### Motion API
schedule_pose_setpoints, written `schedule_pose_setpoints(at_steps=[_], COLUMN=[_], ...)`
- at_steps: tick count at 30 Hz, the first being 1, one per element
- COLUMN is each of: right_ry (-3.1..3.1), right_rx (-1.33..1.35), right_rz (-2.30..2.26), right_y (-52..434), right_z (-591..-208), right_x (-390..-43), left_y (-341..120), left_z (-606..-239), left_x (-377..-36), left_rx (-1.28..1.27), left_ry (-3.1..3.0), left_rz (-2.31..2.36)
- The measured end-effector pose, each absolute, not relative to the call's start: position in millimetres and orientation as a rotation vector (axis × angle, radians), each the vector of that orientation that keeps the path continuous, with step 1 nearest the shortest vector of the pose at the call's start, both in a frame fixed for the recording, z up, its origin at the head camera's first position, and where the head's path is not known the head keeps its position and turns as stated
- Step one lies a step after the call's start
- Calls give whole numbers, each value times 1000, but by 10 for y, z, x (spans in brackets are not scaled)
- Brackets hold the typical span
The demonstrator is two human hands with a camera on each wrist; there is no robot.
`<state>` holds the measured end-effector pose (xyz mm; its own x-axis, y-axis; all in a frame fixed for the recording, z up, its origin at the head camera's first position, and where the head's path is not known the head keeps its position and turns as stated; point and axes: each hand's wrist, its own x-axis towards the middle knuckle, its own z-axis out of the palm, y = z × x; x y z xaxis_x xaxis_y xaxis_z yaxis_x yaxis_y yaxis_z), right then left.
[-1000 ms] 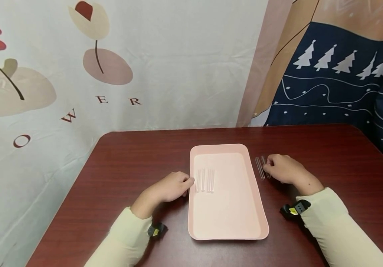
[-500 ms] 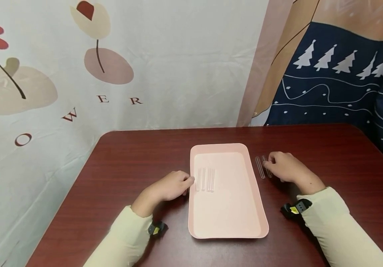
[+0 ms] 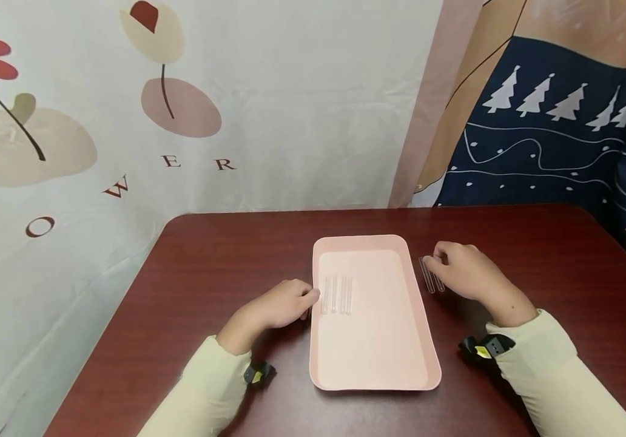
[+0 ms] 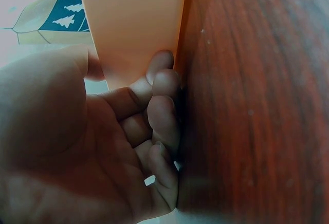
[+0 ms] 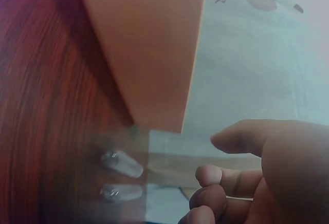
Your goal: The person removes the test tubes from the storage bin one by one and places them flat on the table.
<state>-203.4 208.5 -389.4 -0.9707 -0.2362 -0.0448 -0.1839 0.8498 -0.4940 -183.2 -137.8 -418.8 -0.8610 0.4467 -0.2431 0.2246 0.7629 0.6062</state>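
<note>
A pale pink tray [image 3: 375, 358] lies on the table, with several clear test tubes [image 3: 333, 294] side by side in its left half. My left hand [image 3: 282, 303] grips the tray's left side, thumb at the rim and curled fingers against the outer wall in the left wrist view. Just right of the tray, two more clear test tubes [image 3: 430, 284] lie on the table. My right hand [image 3: 468, 270] hovers over their far ends, which it partly covers in the head view. In the right wrist view its thumb and fingers are apart, holding nothing, with both tubes [image 5: 122, 193] beyond the fingertips.
The dark red wooden table [image 3: 225, 249] extends around the tray on all sides. Behind it hangs a pale printed cloth [image 3: 302, 121], with a navy tree-patterned cloth [image 3: 542, 145] at the right. Small black devices [image 3: 488, 349] sit at both wrists.
My right hand has come off the right-hand tube and shifted slightly up and left over both tubes' far ends. My left hand has stayed at the tray's side.
</note>
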Motion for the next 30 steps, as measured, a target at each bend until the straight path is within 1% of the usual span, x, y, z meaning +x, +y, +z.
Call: schedule_pose_setpoints(at_steps=[15, 23, 30], right_ry=[3009, 3047, 3033], right_rx=[-356, -354, -409], right_rz=[-831, -903, -1006], right_y=[1885, 1819, 1763], right_z=[-3729, -3715, -3688], right_x=[-1873, -1832, -1782], left_y=[-1385, -1390, -1391], left_z=[-4184, -4178, -4191], left_x=[-1835, -1841, -1838], left_rx=[538, 538, 530], left_ry=[2590, 2590, 2587], left_rz=[823, 809, 811])
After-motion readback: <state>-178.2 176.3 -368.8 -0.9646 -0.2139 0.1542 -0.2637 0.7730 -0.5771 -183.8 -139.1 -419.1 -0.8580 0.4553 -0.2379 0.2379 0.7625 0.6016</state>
